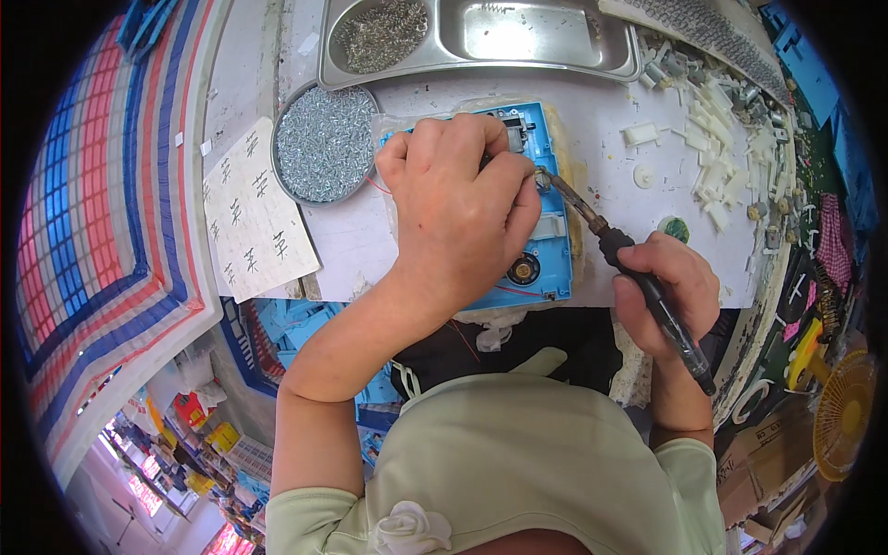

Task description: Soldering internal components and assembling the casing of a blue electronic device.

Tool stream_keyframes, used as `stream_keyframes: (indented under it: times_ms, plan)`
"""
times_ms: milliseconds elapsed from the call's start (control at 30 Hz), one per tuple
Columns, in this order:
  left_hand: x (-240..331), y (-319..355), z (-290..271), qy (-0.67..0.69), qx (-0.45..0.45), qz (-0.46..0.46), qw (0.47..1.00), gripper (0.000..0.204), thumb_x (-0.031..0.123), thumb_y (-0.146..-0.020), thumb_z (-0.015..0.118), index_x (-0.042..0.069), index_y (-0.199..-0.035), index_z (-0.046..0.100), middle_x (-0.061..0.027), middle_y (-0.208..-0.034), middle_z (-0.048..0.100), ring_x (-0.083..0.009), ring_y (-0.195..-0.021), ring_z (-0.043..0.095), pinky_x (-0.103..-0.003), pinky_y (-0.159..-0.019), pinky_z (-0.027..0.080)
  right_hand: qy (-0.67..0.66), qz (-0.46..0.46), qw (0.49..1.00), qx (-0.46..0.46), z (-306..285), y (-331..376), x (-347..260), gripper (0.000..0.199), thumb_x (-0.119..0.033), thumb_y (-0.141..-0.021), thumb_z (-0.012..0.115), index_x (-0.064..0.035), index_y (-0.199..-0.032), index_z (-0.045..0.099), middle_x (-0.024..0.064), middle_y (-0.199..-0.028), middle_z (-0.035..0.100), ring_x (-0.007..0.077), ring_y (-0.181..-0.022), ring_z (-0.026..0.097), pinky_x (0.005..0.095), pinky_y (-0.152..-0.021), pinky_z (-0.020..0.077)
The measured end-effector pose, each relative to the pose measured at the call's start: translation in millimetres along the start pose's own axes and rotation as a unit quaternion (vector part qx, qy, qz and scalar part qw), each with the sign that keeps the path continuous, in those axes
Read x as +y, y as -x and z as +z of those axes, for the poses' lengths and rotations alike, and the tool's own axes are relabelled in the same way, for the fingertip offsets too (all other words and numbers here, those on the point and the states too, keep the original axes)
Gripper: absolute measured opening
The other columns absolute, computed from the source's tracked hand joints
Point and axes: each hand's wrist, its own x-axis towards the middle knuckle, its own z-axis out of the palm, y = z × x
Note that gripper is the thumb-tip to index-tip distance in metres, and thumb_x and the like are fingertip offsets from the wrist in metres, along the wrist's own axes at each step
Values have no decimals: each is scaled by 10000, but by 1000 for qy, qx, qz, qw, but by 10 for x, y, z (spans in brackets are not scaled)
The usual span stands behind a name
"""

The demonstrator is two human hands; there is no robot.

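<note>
My right hand (pixel 673 289) grips the dark handle of a soldering iron (pixel 606 239), slanted with its metal end up and to the left. That end reaches a small metal part beside my left fingertips, on a blue plastic casing (pixel 552 275). Over the casing's left side, my left hand (pixel 458 199) is closed, fingers bent and pressed together; whatever they pinch is hidden beneath them. The casing holds a round black part (pixel 524 269) with a brass-toned centre and a white block (pixel 551 225). Thin red wires show beside it.
A round dish of small silvery screws (pixel 324 143) stands left of the casing, near a handwritten paper sheet (pixel 254 217). Beyond lies a compartmented metal tray (pixel 527 67) with small metal pieces. White plastic parts (pixel 717 157) are heaped at right; a yellow fan (pixel 844 416) stands at lower right.
</note>
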Motion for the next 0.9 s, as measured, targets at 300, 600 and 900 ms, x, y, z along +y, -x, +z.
stream_keyframes:
  times_ms: [300,600,900]
  plan:
    - [4,-2,-16,0,-8,2,1000,150,119,-702,781,124,-839,719,-24,-929,582,-234,-895,546,-398,-832,324,-2,18,1000,9,-47,22,-14,268,-16,-752,760,-5,-1009,683,57,-649,582,175,-493,501,297,-461,355]
    - [4,4,-10,-2,-6,2,1000,152,113,-698,781,123,-836,718,-24,-926,586,-236,-904,551,-400,-843,324,4,22,1000,-20,-31,-15,-35,257,-31,-768,771,-4,-1009,686,54,-652,589,180,-493,506,311,-461,370]
    - [6,2,-20,-4,-11,1,1000,150,112,-697,780,121,-834,717,-24,-929,583,-236,-914,551,-407,-852,323,-15,23,999,27,-72,45,-15,251,-10,-766,757,23,-1004,683,68,-652,577,166,-499,492,285,-473,352]
